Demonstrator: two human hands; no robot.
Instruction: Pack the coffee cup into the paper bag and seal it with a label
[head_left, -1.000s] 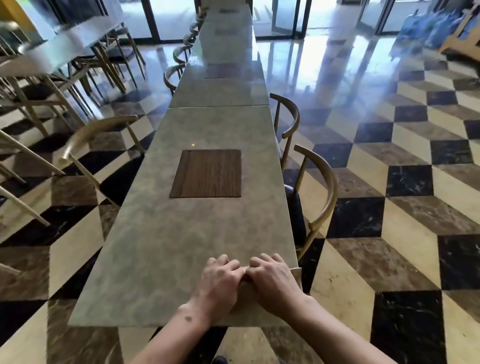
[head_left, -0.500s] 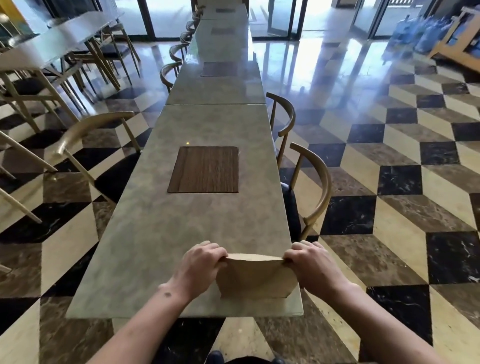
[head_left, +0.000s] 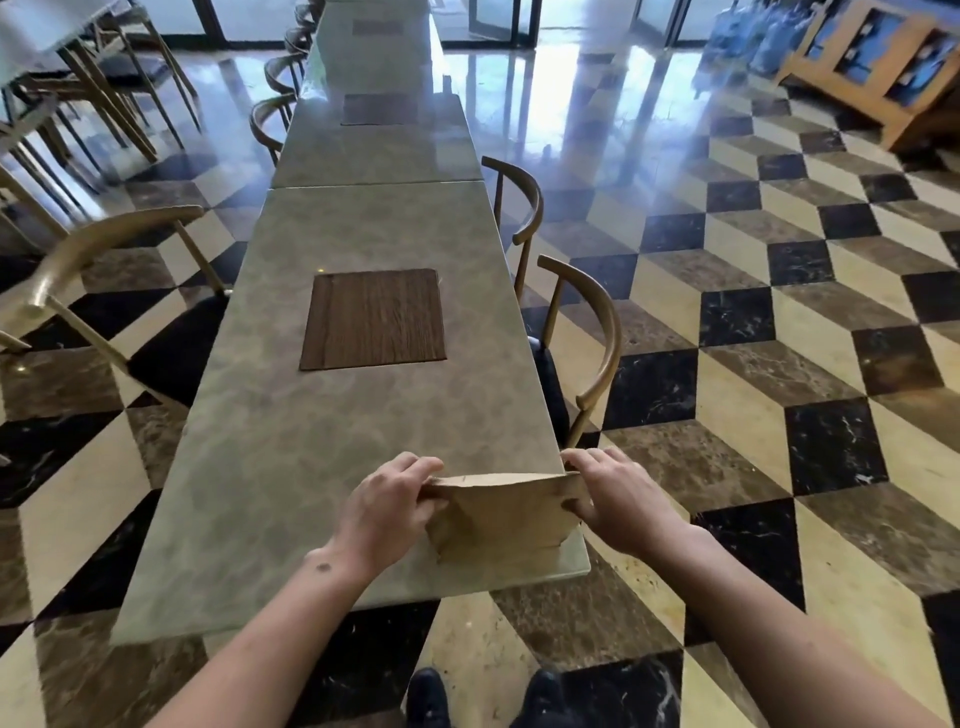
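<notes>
Head cam: left hand (head_left: 387, 506) and right hand (head_left: 618, 501) each pinch a top corner of the paper bag (head_left: 501, 517) at the table's (head_left: 311, 467) near edge, now spread apart from half a second ago, stretching the folded top flat. No cup or label visible.

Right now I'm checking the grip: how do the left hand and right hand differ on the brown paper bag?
The left hand pinches the brown paper bag at its left top corner, over the table; the right hand holds the right top corner, past the table's edge. Both grip the same top edge.
</notes>
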